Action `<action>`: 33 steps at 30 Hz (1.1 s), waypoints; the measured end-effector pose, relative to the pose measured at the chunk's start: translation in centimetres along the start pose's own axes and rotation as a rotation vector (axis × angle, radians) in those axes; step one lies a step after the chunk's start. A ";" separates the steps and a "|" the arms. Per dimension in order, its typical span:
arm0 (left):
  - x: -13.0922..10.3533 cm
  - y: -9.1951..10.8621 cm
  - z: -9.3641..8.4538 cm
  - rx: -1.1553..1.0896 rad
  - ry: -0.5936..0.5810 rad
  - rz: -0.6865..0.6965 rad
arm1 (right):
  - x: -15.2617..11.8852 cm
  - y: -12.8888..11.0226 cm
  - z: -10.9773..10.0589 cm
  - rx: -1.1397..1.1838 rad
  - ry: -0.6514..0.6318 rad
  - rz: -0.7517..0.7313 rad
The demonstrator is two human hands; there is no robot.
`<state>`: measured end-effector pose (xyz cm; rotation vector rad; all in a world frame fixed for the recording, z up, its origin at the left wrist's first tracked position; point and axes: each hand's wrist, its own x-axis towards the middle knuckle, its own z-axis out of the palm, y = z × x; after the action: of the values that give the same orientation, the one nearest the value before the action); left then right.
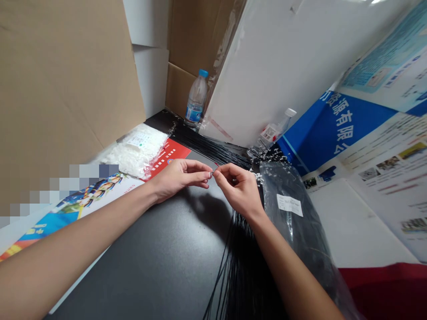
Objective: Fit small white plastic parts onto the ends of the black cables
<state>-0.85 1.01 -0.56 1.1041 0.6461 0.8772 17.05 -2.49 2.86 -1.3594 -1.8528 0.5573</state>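
Note:
My left hand (182,178) is closed in a pinch, with a tiny white plastic connector (210,175) at its fingertips. Almost touching it, my right hand (238,186) pinches what looks like the end of a thin wire, mostly hidden by the fingers. Both hands are above the dark grey tabletop (160,262). Beneath the right hand and forearm runs a bundle of black wires (238,231), with small white connectors (258,178) on ends beside the wrist. Another bundle of black wires (210,144) lies behind the hands.
A clear bag of white plastic parts (138,149) rests on printed sheets at left, near a red leaflet (170,155). Two plastic bottles, one upright (196,100) and one tilted (275,131), are at the back. A large clear bag (300,235) lies right. Cardboard (66,75) stands at left.

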 end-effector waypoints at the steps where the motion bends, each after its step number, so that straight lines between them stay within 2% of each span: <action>1: 0.0 -0.1 0.0 0.008 0.003 -0.005 | 0.0 0.0 0.0 -0.004 0.001 0.003; 7: 0.0 0.1 0.2 0.064 0.000 -0.003 | 0.0 -0.1 0.1 -0.014 -0.005 0.028; 15: -0.2 0.6 0.9 0.179 0.081 0.008 | -0.1 -0.2 0.4 -0.042 0.006 0.002; 21: -0.4 1.1 1.3 0.237 0.138 0.000 | -0.3 0.0 0.7 -0.104 0.014 -0.106; 26: -0.4 1.0 1.3 0.183 0.116 -0.047 | -0.3 0.0 0.5 -0.143 0.030 -0.205; 29: -0.3 0.9 1.2 0.154 0.114 -0.048 | -0.2 0.1 0.3 -0.129 0.016 -0.175; 33: -0.2 1.0 1.1 0.159 0.180 -0.046 | 0.0 0.4 -0.2 -0.067 -0.028 -0.059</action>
<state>-0.37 0.47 0.72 1.1549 0.9001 0.9039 17.45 -2.36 2.73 -1.3415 -1.9428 0.4901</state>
